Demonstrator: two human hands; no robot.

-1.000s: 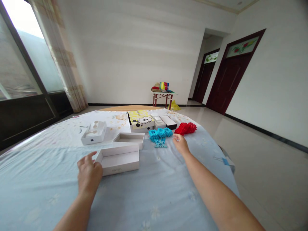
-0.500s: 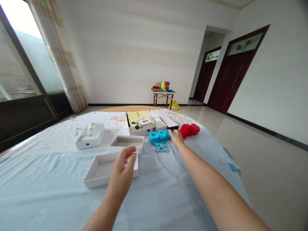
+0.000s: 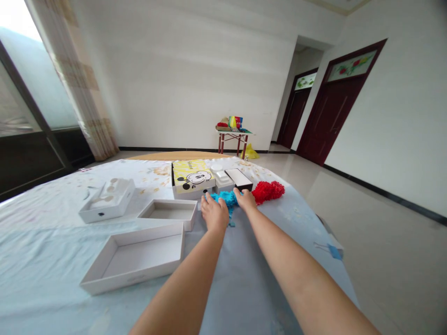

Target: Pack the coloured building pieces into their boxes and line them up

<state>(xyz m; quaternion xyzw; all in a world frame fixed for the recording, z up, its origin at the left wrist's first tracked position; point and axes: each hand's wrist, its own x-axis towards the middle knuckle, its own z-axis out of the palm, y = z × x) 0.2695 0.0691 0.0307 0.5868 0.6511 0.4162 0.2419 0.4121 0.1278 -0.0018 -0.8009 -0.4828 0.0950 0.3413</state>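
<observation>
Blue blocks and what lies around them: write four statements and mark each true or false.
1. The left hand and the right hand both touch the blue blocks. True.
2. The red blocks lie left of the blue blocks. False: the red blocks lie to their right.
3. The left hand grips the nearest white tray. False: it is at the blue blocks, apart from the tray.
4. A yellow box lies beyond the hands. True.

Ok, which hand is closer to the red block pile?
Right. The right hand is on the blue blocks just beside the red block pile; the left hand is farther off, across the blue blocks.
</observation>
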